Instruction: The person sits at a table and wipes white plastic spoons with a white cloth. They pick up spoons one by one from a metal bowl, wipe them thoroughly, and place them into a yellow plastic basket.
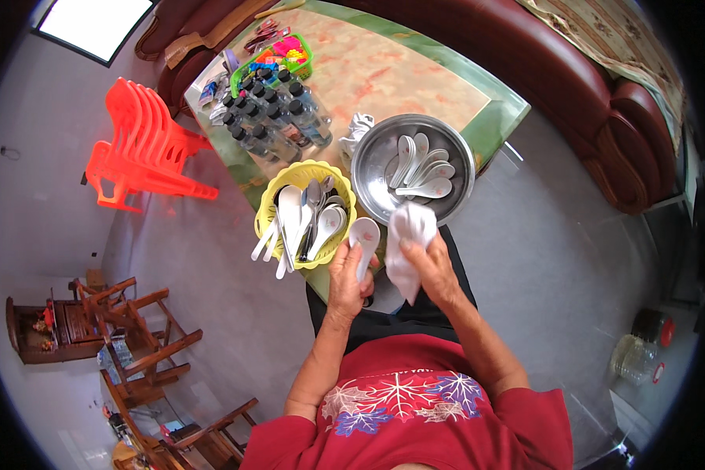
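A grey floor spreads out on both sides of the hands, with a dark red sofa running behind the far edge of a marble-patterned table that lies ahead of them. The left hand is closed around a white spoon, thumb against it, its floral-marked bowl pointing away from the body. Just to the right of that spoon, the right hand grasps a bunched white cloth, part of which hangs below the fingers. Directly beyond the cloth stands a steel basin holding several white spoons, laid close together and overlapping. Ahead and left of the left hand, a yellow colander is crowded with more spoons and other utensils, some handles sticking out over its near rim. Farther past the colander are clear, dark-capped bottles and a green basket; well off to the left stand stacked orange-red chairs.
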Motion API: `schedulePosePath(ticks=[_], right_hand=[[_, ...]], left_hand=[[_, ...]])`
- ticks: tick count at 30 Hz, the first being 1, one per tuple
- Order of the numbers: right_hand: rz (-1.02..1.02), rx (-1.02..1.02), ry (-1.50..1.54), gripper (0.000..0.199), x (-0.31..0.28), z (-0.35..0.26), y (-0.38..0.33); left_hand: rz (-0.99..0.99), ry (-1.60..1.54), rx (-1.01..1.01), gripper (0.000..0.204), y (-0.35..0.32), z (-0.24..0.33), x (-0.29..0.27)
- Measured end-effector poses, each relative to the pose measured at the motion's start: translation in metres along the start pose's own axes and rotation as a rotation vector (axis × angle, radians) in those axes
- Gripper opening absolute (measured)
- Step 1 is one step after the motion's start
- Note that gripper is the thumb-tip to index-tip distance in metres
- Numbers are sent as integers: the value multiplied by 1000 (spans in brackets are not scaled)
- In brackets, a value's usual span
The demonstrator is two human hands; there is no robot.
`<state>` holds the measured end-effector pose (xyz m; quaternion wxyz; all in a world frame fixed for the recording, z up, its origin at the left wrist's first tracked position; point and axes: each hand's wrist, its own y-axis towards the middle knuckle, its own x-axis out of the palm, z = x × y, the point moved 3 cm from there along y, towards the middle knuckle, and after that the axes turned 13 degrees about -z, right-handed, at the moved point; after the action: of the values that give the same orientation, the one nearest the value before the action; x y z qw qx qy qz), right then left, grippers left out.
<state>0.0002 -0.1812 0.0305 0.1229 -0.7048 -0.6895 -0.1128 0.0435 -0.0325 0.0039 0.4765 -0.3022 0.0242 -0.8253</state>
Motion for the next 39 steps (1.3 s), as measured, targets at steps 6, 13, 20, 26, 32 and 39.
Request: schedulePosePath(ticks=[6, 13, 20, 26, 32, 39], right_hand=[[-251, -451, -1059, 45, 20, -28, 39], [-567, -116, -972, 26, 3, -5, 42], [-294, -28, -475, 26, -13, 35, 20], [-66, 293, 2, 27, -7, 57, -4], [265, -111, -806, 46, 8, 19, -2], [69, -293, -1345, 32, 45, 22, 7]], left_hand=[[83, 451, 242, 22, -9, 4, 29], [16, 697, 100, 24, -22, 4, 12], [-14, 433, 14, 26, -18, -10, 6], [34, 237, -78, 20, -18, -17, -1], [131, 15, -92, 34, -19, -17, -9], [176, -152, 161, 37, -7, -28, 7]])
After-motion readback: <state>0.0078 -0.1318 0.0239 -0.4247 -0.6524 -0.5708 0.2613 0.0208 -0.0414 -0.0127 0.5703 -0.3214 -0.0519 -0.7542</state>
